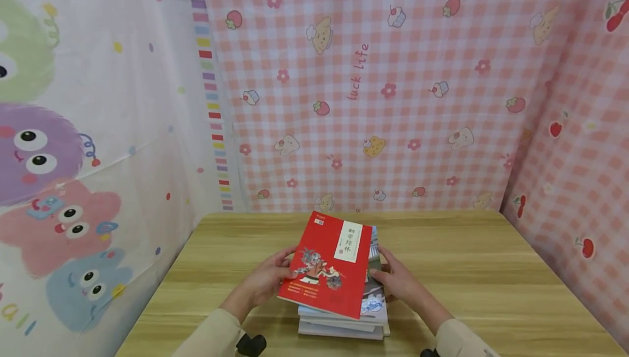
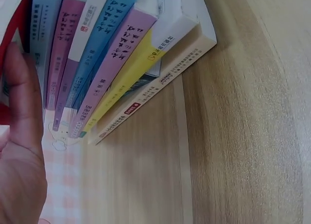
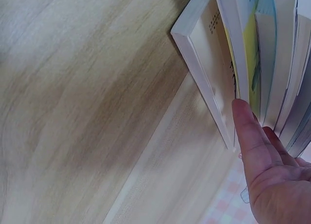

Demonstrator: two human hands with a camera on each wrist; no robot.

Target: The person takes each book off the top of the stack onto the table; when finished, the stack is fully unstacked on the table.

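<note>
Red is the top book [image 1: 330, 261], and it lies a little tilted on the stack of books [image 1: 344, 321] at the near middle of the wooden table [image 1: 481, 269]. My left hand [image 1: 267, 280] holds its left edge with curled fingers, and my right hand [image 1: 400, 283] grips the right side of the stack, thumb against the page edges. I judge the step is taking the top book off. The next move needs a clean lift without dragging the books below.
</note>
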